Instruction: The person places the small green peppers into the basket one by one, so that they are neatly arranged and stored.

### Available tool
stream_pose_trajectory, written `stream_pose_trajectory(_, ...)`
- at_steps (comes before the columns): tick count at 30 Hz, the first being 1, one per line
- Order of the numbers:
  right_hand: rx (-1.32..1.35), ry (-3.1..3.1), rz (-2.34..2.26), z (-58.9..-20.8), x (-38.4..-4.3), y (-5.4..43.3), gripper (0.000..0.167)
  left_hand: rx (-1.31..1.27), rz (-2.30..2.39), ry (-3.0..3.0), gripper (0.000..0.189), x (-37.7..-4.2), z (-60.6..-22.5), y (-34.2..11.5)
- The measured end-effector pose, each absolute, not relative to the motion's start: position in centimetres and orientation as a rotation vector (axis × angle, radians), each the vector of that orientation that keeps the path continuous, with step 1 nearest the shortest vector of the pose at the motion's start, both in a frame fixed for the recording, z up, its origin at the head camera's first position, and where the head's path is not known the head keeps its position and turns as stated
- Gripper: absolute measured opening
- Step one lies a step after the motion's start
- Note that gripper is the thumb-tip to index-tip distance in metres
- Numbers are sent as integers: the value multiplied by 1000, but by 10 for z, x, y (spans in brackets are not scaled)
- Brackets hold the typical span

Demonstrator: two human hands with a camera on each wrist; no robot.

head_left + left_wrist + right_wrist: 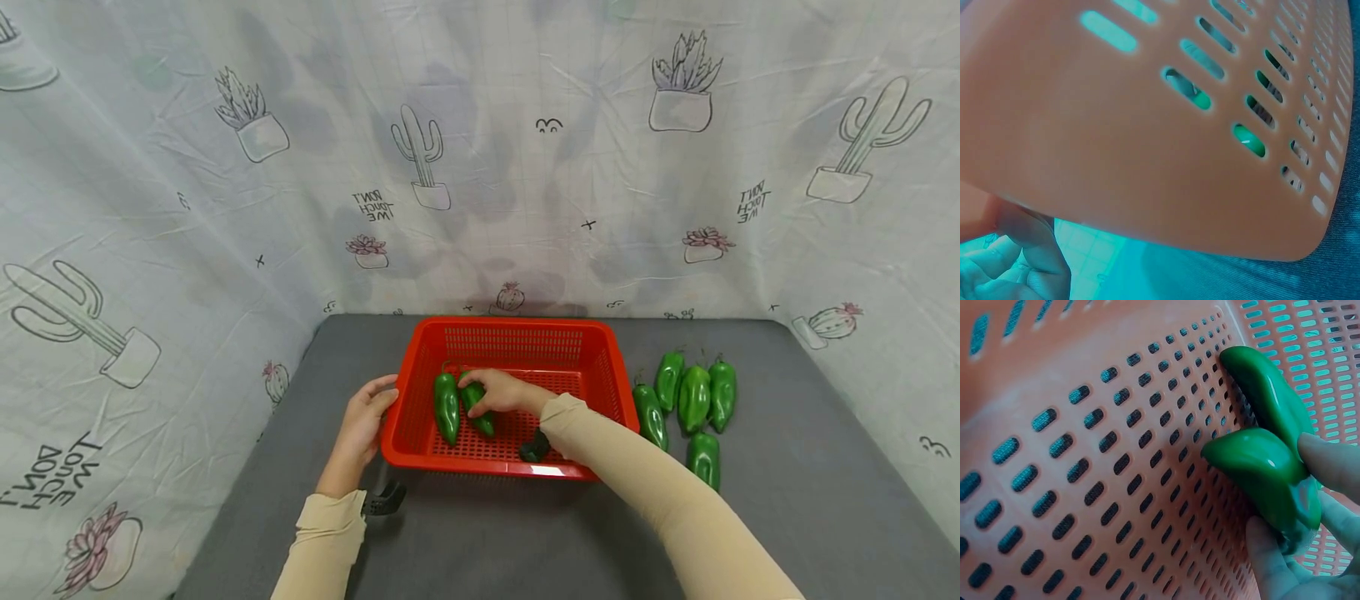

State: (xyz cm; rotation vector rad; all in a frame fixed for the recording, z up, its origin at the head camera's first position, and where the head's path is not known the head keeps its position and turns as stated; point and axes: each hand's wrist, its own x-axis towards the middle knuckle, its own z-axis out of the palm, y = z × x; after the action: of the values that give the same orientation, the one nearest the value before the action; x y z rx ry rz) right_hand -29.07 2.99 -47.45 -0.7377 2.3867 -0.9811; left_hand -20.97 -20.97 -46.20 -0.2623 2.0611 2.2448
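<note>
A red slotted basket (pixel 600 358) stands on the grey table. Two green peppers lie inside it: one (pixel 446 407) on the left, free, and one (pixel 478 407) beside it under my right hand (pixel 501 392). In the right wrist view my fingers (pixel 1329 464) curl round that pepper (pixel 1266 475), which rests on the basket floor (pixel 1085 456) against the other pepper (pixel 1260 387). My left hand (pixel 363 421) touches the basket's left wall from outside. The left wrist view is filled by that wall (pixel 1147 125), with my fingers (pixel 1016 262) at the lower left.
Several more green peppers (pixel 693 398) lie in a cluster on the table right of the basket. A cactus-print cloth (pixel 480 167) walls in the back and both sides. Bare grey table (pixel 487 533) lies in front of the basket.
</note>
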Motion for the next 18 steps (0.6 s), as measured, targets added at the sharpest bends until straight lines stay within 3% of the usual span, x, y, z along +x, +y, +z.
stream_pose_trajectory(18, -765, 2386, -978, -472, -289, 23, 54, -259, 2251, 2067, 39, -210, -464, -210)
